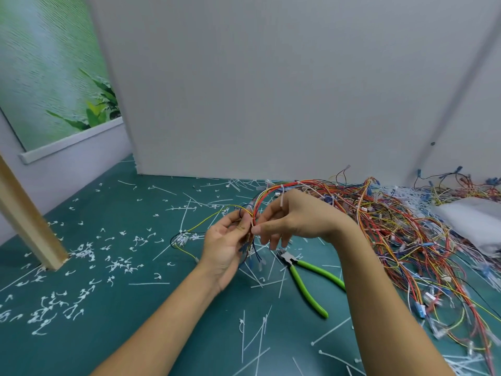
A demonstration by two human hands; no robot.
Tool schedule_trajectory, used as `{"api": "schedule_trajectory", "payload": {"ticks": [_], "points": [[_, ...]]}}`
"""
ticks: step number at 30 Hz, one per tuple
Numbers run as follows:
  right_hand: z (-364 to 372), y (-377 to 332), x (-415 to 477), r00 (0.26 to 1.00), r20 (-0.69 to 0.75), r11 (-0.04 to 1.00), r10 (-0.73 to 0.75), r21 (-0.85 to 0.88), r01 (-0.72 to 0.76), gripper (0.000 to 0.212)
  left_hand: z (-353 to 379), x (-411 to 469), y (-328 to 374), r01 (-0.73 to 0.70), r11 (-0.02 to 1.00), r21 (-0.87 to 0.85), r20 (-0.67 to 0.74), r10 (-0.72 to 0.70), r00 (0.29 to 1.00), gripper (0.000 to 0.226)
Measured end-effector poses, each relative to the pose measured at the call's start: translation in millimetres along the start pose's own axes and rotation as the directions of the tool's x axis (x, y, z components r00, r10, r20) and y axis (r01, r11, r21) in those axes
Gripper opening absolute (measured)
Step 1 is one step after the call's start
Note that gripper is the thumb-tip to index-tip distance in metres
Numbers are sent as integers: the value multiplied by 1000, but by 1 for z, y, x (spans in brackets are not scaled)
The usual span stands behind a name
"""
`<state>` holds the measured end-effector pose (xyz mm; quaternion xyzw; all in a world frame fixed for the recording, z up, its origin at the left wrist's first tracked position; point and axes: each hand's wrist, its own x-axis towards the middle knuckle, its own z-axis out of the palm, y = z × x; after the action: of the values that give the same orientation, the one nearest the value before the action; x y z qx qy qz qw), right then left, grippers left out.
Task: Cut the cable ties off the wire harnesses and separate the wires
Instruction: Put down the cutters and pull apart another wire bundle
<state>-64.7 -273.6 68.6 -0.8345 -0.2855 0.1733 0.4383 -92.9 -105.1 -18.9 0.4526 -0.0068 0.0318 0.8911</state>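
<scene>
A wire harness point(267, 195) of red, yellow, orange and blue wires arcs up above the green mat, still carrying white cable ties point(282, 200). My left hand point(226, 242) grips the bundle's lower part, with blue connectors hanging below its fingers. My right hand point(295, 218) pinches the wires just right of the left thumb. Green-handled cutters point(305, 278) lie on the mat below my right hand, touched by neither hand.
A big tangled heap of wire harnesses point(406, 240) fills the right side. Cut white ties point(81, 267) litter the green mat point(135, 308). A wooden post point(29, 221) stands at left, a white panel point(271, 104) behind, white sheets point(471, 221) at far right.
</scene>
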Motion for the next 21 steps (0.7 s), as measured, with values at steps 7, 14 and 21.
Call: {"api": "schedule_trajectory", "payload": {"ticks": [7,14,21], "points": [[9,-4,4,1000,0,997,19,79,-19,30,-6,2,-5,-97,991,97,121,85,989,25],[10,-6,2,984,45,982,172,-92,-168,33,-6,2,-9,-89,992,88,124,78,989,11],[9,-7,1,994,28,994,105,-23,-104,32,-16,5,-1,-131,971,198,130,106,986,25]]}}
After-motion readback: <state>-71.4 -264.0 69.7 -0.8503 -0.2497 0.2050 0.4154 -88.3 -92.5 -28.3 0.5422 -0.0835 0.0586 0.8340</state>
